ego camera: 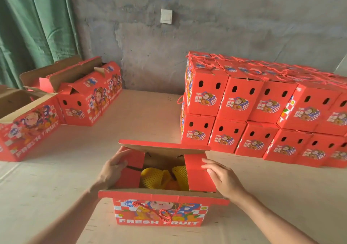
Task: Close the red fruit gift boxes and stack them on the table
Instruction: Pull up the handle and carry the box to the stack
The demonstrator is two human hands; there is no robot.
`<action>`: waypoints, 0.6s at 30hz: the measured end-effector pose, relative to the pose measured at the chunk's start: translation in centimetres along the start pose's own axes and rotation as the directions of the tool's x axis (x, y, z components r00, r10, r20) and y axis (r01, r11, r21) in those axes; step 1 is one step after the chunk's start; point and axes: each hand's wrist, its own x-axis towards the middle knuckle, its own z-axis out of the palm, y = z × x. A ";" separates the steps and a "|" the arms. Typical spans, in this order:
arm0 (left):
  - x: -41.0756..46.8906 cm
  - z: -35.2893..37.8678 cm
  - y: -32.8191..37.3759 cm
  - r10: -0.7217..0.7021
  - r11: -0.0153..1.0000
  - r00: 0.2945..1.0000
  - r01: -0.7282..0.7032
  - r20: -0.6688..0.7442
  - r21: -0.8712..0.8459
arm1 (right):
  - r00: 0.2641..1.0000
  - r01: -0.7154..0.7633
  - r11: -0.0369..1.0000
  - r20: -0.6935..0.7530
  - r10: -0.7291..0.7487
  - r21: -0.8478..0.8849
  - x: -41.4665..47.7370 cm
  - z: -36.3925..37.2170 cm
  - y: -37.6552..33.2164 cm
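An open red fruit gift box [159, 213] stands on the table in front of me, its long front and back flaps still up. Fruit in yellow foam netting [161, 178] shows inside. My left hand [112, 168] rests on the left side flap, fingers over its upper edge, folding it inward. My right hand [221, 178] lies with straight fingers on the right side flap, pressing it inward. A red cord handle hangs over the box's front face. A stack of closed red boxes [262, 112], two layers high, fills the right of the table.
Three open red boxes [88, 97] with raised flaps stand at the left, one [24, 127] at the frame edge. The wooden table [146, 116] runs to a grey concrete wall. A green curtain [33, 22] hangs at far left.
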 end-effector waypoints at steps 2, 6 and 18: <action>-0.5 0.1 0.5 -0.057 0.996 0.998 0.055 -0.021 -0.065 | 0.997 -0.008 1.000 0.072 0.007 0.021 -0.2 -0.7 0.0; -1.0 0.0 0.7 -0.137 0.982 0.988 0.125 -0.077 -0.144 | 0.969 -0.069 0.996 0.241 0.052 0.060 -1.3 -1.5 0.5; -3.1 -0.6 0.1 -0.199 0.860 0.979 0.160 -0.032 -0.484 | 0.943 -0.267 0.929 0.267 0.197 0.258 -1.0 -2.0 -1.2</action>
